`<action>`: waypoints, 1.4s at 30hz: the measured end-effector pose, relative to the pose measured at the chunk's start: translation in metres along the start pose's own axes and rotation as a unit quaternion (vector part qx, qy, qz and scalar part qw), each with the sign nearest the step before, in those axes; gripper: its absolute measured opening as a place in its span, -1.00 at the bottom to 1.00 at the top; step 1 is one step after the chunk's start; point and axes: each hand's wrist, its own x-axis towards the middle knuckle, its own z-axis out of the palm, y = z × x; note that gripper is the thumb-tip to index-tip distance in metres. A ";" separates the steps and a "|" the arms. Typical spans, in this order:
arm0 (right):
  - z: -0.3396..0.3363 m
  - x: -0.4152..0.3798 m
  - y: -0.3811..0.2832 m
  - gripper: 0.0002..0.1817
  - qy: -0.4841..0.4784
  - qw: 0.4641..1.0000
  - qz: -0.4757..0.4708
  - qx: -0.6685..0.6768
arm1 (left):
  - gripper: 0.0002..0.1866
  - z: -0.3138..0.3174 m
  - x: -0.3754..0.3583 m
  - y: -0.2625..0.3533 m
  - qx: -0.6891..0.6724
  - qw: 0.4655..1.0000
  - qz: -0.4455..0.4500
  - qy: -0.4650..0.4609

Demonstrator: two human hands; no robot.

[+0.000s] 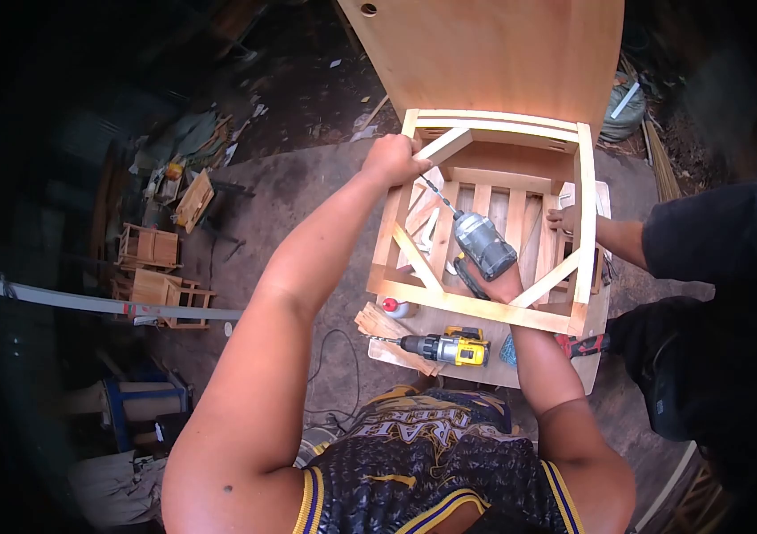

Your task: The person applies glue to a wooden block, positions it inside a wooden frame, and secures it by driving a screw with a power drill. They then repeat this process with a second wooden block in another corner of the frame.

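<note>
A wooden frame (485, 307) with slats and diagonal corner braces stands on a work board, a large wooden panel (494, 53) rising behind it. At its upper left corner my left hand (392, 160) is closed around a short wooden block (446, 147) against the frame. Inside the frame, my right hand (496, 283) grips a grey power drill (483, 245), whose long bit points up and left at the frame's left side, just below my left hand. My right fingers are partly hidden by the drill and the front rail.
A yellow drill (463, 349) lies on wood scraps (387, 327) near a red-capped bottle (399, 308). A co-worker's hand (563, 219) reaches into the frame from the right. Small wooden furniture pieces (152, 246) stand at the left, with a cable (356, 356) on the floor.
</note>
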 end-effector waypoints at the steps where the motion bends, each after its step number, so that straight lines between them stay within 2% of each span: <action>1: 0.000 0.002 0.000 -0.68 -0.008 1.000 -0.010 -0.001 | -0.63 -0.002 0.002 -0.001 0.003 1.000 0.009 0.005; 3: 0.001 0.003 -0.006 -0.68 -0.021 0.999 -0.044 -0.013 | -0.61 0.002 0.005 -0.005 0.000 1.000 0.014 0.004; 7: 0.002 0.000 -0.015 -0.70 -0.001 0.999 -0.031 -0.017 | -0.61 -0.001 0.002 -0.004 -0.014 1.000 0.010 0.011; 15: 0.006 0.001 -0.009 -0.68 0.000 0.997 -0.066 -0.034 | -0.61 -0.008 0.000 -0.002 -0.006 1.000 0.010 0.001; 21: 0.006 0.000 -0.006 -0.67 0.002 0.999 -0.049 0.012 | -0.61 -0.004 0.002 -0.002 -0.021 1.000 0.010 -0.002; 29: 0.005 0.005 -0.005 -0.77 -0.011 0.998 -0.057 0.002 | -0.62 0.002 0.004 -0.003 -0.014 1.000 0.003 0.006; 41: 0.012 0.012 0.007 -0.69 0.002 0.996 -0.070 0.047 | -0.62 -0.006 -0.001 0.006 0.011 1.000 -0.002 -0.014; 42: 0.012 0.018 0.011 -0.66 0.008 0.994 -0.106 0.013 | -0.61 -0.006 0.000 0.006 0.009 1.000 -0.005 -0.011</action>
